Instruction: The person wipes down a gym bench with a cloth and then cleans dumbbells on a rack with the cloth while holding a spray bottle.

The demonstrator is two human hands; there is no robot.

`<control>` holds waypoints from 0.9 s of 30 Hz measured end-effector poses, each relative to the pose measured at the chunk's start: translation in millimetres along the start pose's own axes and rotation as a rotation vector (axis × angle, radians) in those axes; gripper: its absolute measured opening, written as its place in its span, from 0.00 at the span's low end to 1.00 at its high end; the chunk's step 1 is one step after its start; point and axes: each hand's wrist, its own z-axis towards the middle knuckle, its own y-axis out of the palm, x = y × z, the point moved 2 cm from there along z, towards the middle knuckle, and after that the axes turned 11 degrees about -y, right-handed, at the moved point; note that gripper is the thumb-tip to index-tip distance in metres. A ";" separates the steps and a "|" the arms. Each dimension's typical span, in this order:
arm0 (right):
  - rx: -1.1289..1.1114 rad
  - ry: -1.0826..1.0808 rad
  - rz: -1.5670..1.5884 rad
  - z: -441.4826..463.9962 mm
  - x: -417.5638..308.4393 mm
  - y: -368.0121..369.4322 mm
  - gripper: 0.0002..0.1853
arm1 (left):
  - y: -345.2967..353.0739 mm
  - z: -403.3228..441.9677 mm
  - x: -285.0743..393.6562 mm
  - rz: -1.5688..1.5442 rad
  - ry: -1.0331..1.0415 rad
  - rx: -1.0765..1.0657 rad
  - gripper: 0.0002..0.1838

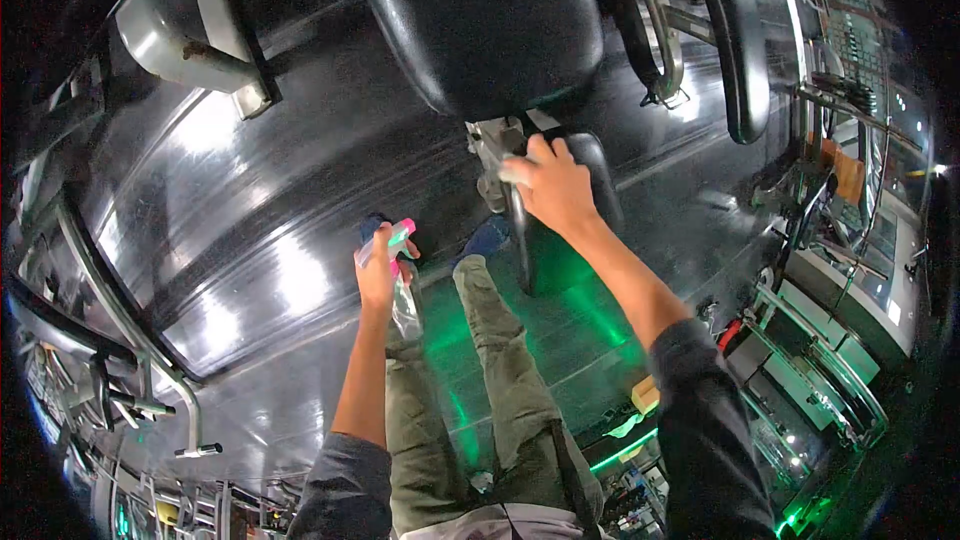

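Observation:
My left hand (pixel 376 270) is wrapped round a spray bottle (pixel 407 312) with a clear body and a pink and green trigger head. It is held low, above my left leg. Further forward, my right hand (pixel 556 188) is curled at the grey metal bracket (pixel 488 155) beneath a black padded seat (pixel 485 20). A small whitish wad, seemingly a cloth, shows at its thumb side; most of it is hidden by the fingers. Just beyond and below that hand is a smaller black pad (pixel 592 165).
Gym machine frames stand around me, with a grey metal post (pixel 185 55) at upper left and a curved tube frame (pixel 110 290) at left. A long black pad (pixel 728 50) is at upper right. The dark shiny floor (pixel 290 210) reflects lamps and green light.

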 end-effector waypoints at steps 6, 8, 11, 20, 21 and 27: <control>-0.071 -0.073 0.023 -48.9 -19.2 18.3 0.18 | 9.6 -0.8 0.4 0.101 -0.035 -0.056 0.27; -0.157 -0.132 0.058 -74.3 -18.4 24.3 0.19 | 14.4 0.1 2.9 0.090 -0.042 -0.080 0.26; -0.137 -0.134 0.056 -79.6 -4.6 20.0 0.21 | 19.8 4.6 -2.5 0.135 -0.078 -0.045 0.26; 0.125 0.060 0.130 -53.3 4.5 17.4 0.20 | 40.9 5.8 -17.0 0.262 -0.090 -0.012 0.26; 0.115 0.030 0.183 -61.2 1.3 20.7 0.18 | 45.2 5.0 -18.9 0.290 -0.081 0.002 0.26; 0.034 -0.062 0.324 -103.0 7.0 31.3 0.10 | 74.2 -3.3 -17.6 0.321 -0.069 -0.064 0.27</control>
